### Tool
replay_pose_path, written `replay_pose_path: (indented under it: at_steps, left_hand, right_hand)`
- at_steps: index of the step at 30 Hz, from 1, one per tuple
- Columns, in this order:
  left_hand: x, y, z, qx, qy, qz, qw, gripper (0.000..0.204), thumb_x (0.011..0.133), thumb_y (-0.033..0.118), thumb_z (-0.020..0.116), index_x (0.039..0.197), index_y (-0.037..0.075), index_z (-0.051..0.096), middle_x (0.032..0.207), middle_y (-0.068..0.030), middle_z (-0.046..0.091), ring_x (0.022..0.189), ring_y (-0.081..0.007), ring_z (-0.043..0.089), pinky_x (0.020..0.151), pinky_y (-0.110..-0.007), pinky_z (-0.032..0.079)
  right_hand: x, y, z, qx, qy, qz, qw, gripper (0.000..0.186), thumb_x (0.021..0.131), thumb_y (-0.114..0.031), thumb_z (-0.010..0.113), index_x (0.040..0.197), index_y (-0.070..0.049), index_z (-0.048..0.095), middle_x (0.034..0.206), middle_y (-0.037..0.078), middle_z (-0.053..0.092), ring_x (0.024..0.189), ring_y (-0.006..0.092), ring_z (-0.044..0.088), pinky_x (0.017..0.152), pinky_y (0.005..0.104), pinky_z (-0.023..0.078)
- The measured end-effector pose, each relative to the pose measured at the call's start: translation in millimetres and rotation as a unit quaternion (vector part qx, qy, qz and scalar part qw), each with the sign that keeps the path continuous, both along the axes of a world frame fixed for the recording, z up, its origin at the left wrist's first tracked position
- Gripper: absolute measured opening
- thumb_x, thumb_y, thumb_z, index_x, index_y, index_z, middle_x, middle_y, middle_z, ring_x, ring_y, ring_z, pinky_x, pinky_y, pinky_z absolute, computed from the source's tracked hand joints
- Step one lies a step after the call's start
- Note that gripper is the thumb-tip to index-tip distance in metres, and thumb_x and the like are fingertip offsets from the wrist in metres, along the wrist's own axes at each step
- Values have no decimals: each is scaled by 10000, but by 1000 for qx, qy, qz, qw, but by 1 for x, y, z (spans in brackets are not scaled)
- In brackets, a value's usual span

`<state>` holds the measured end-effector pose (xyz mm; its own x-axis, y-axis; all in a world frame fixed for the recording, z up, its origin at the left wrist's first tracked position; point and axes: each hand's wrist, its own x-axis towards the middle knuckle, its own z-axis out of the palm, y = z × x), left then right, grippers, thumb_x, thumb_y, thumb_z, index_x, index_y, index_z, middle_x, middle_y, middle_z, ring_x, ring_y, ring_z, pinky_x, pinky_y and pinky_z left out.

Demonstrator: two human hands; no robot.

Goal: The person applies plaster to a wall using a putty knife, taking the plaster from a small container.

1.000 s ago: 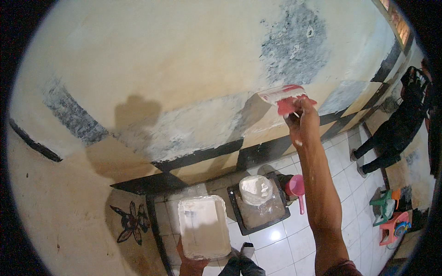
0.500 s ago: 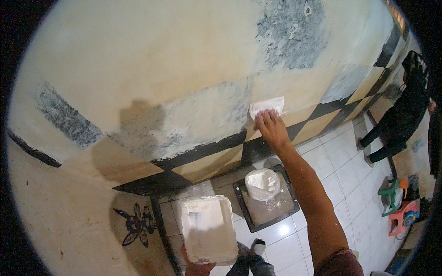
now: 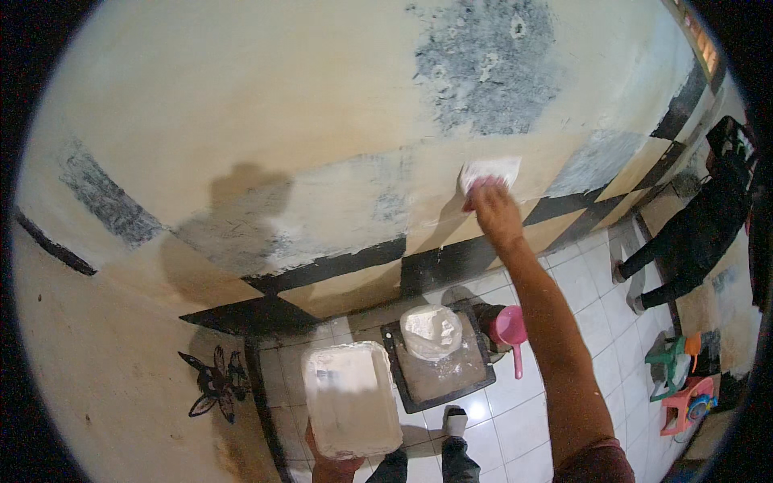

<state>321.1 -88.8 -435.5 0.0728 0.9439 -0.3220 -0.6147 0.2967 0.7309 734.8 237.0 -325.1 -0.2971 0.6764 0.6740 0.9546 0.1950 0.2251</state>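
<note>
My right hand [image 3: 494, 211] is closed on a flat white putty spreader [image 3: 493, 167], its blade lying against the cream wall [image 3: 322, 97]. The spreader is just above the black-and-cream checkered band, to the right of a patch smeared thinly with white. Low on the left, my left hand [image 3: 336, 468] grips the near edge of a rectangular tray [image 3: 354, 439] coated with white putty. Its fingers are mostly hidden beneath the tray. Grey rough patches [image 3: 487, 68] show on the wall above the spreader.
A clear bag of white paste [image 3: 431, 332] sits on a dark-edged low board [image 3: 439, 382]. Beside it is a pink dipper [image 3: 509, 326]. At the right, a person in dark clothes [image 3: 696, 229] stands near the wall; green [image 3: 668, 369] and red [image 3: 684, 406] stools stand on the tiles.
The spreader in my right hand has moved right along the wall. My view has shifted right, the pink dipper has come into sight, and my feet are farther apart.
</note>
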Motion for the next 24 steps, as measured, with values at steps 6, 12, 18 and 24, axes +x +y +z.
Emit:
replay_pose_path:
  at_steps: [6, 12, 18, 24]
  left_hand:
    - [83, 28, 82, -254, -115, 200, 939, 664, 895, 541, 412, 1416, 130, 383, 1401, -121, 450, 1275, -369, 434, 1032, -582, 372]
    - [110, 4, 69, -164, -297, 149, 929, 700, 862, 577, 444, 1412, 148, 388, 1403, -111, 451, 1283, -360, 428, 1036, -585, 363]
    - [117, -23, 32, -142, -357, 164, 909, 741, 823, 608, 490, 1409, 165, 392, 1403, -105, 454, 1290, -355, 422, 1037, -593, 355]
    - [171, 17, 88, -122, -261, 174, 942, 559, 922, 459, 398, 1340, 90, 452, 1267, -123, 554, 1144, -339, 556, 936, -562, 466]
  right_hand:
    - [24, -54, -44, -38, 53, 105, 992, 367, 739, -124, 653, 1070, -14, 540, 1128, 183, 584, 1098, 351, 570, 978, 467, 457]
    - [70, -7, 18, 52, 88, 65, 993, 440, 715, -122, 672, 1124, -11, 555, 1140, 203, 585, 1102, 387, 564, 981, 483, 452]
    - [91, -14, -70, -34, -18, 130, 991, 484, 728, -177, 680, 1166, -26, 540, 1200, 161, 548, 1143, 342, 529, 1012, 473, 426]
    - [122, -17, -9, 29, 69, 96, 993, 466, 712, -152, 696, 1143, -41, 559, 1161, 158, 571, 1064, 351, 572, 944, 469, 472]
